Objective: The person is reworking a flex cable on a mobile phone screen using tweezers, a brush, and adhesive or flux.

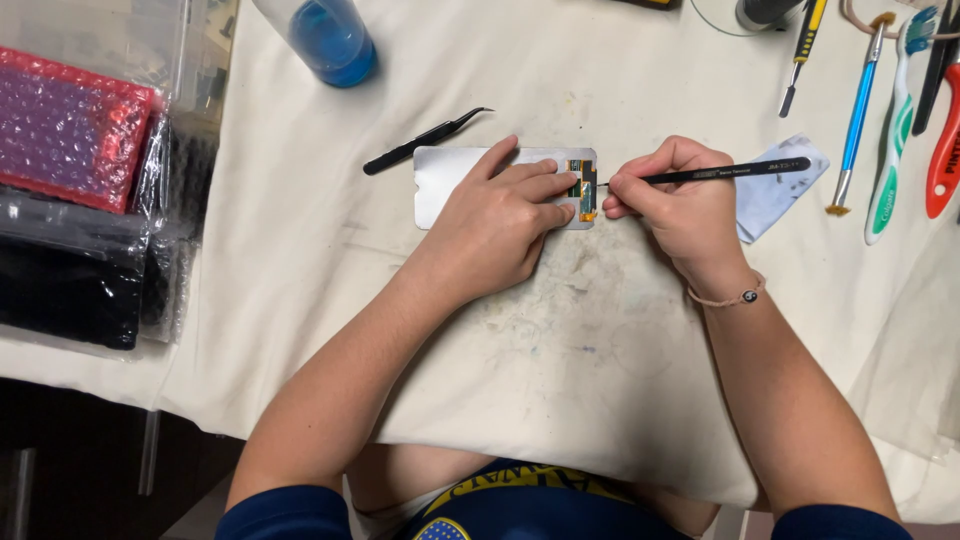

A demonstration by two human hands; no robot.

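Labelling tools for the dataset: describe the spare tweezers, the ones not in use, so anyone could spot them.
On the stained cream cloth, look just above the left hand, which presses on a silver rectangular panel. The black curved-tip metal tweezers lie there loose and slanted; the other black pair, straight, is in the right hand.

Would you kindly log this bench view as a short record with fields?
surface: cream cloth, stained near the middle
workpiece: silver phone screen panel lying flat, orange flex cable at its right end
left hand: left hand pressing flat on the panel
right hand: right hand pinching black tweezers, tip at the flex cable
spare tool: curved black tweezers lying just above the panel
right edge: toothbrush, blue brush, folded wipe
top: blue liquid bottle
left edge: bubble-wrapped parcels
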